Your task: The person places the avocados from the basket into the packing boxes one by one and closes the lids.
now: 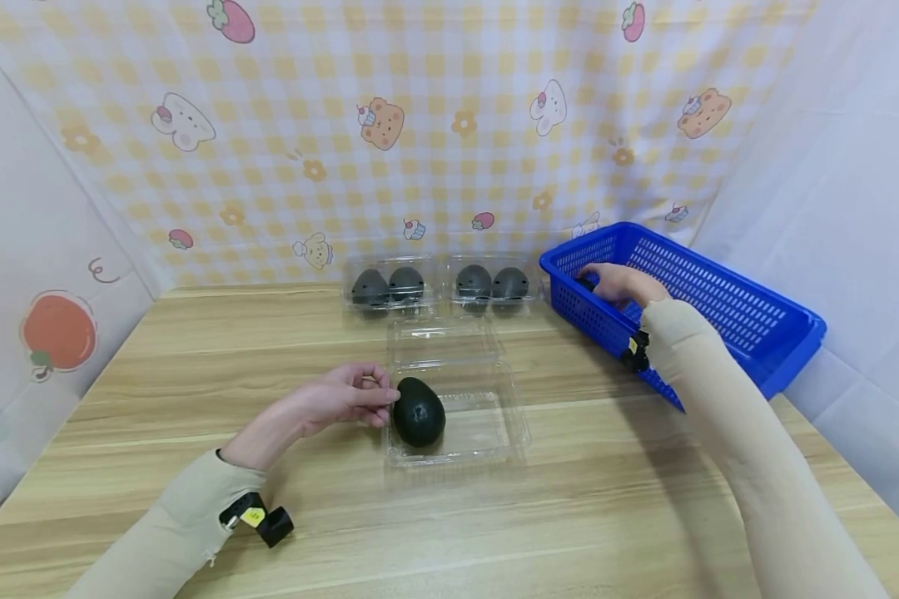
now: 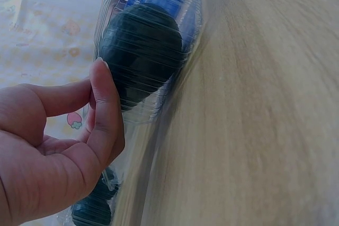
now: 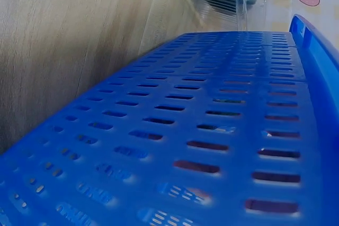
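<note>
A clear plastic clamshell box (image 1: 487, 424) lies with its lid folded back on the table, and a dark green avocado (image 1: 419, 413) sits in its left half. My left hand (image 1: 345, 397) pinches the box's left rim between thumb and fingers, beside the avocado; the left wrist view shows this hand (image 2: 69, 136) at the box wall. My right hand (image 1: 620, 283) reaches inside the blue basket (image 1: 749, 299) and grips a dark avocado (image 1: 586, 284), mostly hidden by the hand and basket wall. In the right wrist view the perforated basket side (image 3: 185, 115) conceals that hand.
Two closed clear boxes stand at the back, the left box (image 1: 352, 266) and the right box (image 1: 532, 268), each holding two avocados. A patterned cloth (image 1: 434, 125) hangs behind the wooden table (image 1: 270, 333). White cloth (image 1: 869, 208) covers the right side.
</note>
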Tool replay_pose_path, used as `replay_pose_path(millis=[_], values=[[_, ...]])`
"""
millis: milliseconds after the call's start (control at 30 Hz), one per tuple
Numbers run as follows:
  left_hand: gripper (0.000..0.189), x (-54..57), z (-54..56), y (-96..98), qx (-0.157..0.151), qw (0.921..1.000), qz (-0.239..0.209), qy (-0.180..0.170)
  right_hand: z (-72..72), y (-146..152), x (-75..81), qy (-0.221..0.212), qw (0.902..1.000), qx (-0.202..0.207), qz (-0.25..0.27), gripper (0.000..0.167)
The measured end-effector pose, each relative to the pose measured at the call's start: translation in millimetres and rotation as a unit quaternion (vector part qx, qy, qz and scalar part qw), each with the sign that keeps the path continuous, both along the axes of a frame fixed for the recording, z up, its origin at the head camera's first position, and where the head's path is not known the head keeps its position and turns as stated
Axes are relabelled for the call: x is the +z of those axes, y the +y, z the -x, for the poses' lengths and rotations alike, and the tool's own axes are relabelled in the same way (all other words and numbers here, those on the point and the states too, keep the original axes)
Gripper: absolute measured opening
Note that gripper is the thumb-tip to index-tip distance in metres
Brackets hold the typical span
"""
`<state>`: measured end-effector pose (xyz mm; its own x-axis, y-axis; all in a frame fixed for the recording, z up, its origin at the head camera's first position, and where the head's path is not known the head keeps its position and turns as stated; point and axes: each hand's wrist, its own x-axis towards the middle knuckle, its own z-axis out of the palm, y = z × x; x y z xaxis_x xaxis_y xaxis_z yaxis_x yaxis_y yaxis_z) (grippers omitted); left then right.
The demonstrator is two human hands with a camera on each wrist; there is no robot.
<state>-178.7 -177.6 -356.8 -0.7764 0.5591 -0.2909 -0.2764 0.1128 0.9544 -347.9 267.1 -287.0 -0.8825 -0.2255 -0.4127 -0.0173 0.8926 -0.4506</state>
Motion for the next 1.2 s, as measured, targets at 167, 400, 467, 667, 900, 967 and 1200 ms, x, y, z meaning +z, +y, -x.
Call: replay_pose_path(millis=[167,400,467,667,900,967,1200], values=[[0.013,-0.3,-0.2,-0.3,0.003,1.0000,0.003,0.001,-2.1,-0.3,0.2,0.000,1.0000,0.009,-0.001,0.061],[0.014,-1.1,-0.3,-0.8,0.006,1.0000,0.006,0.002,-1.0,0.4,-1.5,-0.009,0.9994,0.032,0.003,0.062],[0.015,-1.1,-0.6,-0.7,0.005,1.0000,0.006,0.003,-0.8,0.7,-1.5,-0.016,0.9993,0.034,0.002,0.062],[0.014,-0.1,-1.3,-0.5,0.006,1.0000,0.007,0.001,-1.0,1.5,-2.3,0.000,0.9997,0.023,0.002,0.059],[0.013,0.7,-0.8,-0.1,0.003,1.0000,0.003,0.002,-2.4,5.3,-0.6,0.078,0.9968,0.015,0.009,0.058],[0.013,0.4,-0.7,-0.2,0.002,1.0000,0.003,0.002,-3.4,5.5,0.3,0.091,0.9956,0.015,0.016,0.057],[0.012,-0.4,-0.6,0.6,0.002,1.0000,0.001,0.002,-9.2,5.0,3.2,0.110,0.9931,0.004,0.040,0.058]])
